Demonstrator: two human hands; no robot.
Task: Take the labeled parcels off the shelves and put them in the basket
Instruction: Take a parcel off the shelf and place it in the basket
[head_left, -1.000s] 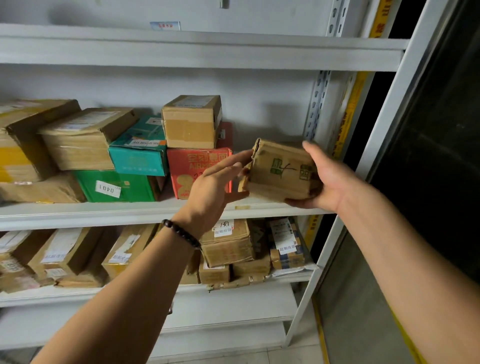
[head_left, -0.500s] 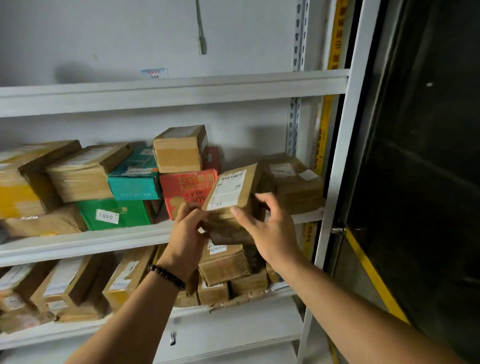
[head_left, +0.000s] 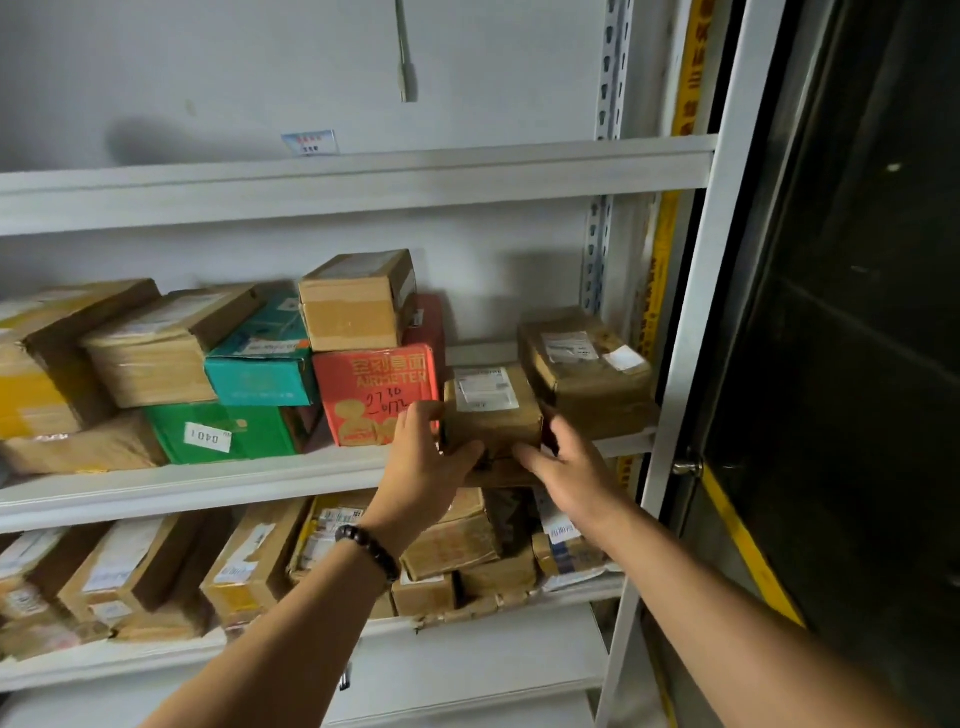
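1. On the white metal middle shelf (head_left: 208, 488), at its near edge toward the right, sits the small brown cardboard parcel (head_left: 491, 415), white label up; the red printed carton (head_left: 374, 384) stands just left of it, a larger brown taped parcel (head_left: 587, 364) just right.
2. We have the left hand (head_left: 428, 462) on its left side, fingers curled round that side, thumb along the near face; the right hand (head_left: 571, 467) mirrors it, thumb on the near face, fingers bent round the right side; both hands grasp the parcel.
3. We judge the step in hand to be drawing it off the shelf; the basket is out of view, so we cannot say which way it lies.
4. What matters next: the parcel lies just beyond the thumbs, on their far side, caught between the two palms; both hands touch it, so neither is nearer; its long axis seems to run near to far, into the shelf, though the angle leaves us unsure.
5. We reckon the pull should come straight toward us along that axis; a sideways swing could knock the red carton or the larger parcel; a brown strip (head_left: 498, 475) under the thumbs may belong to the parcel or be separate; we cannot tell.
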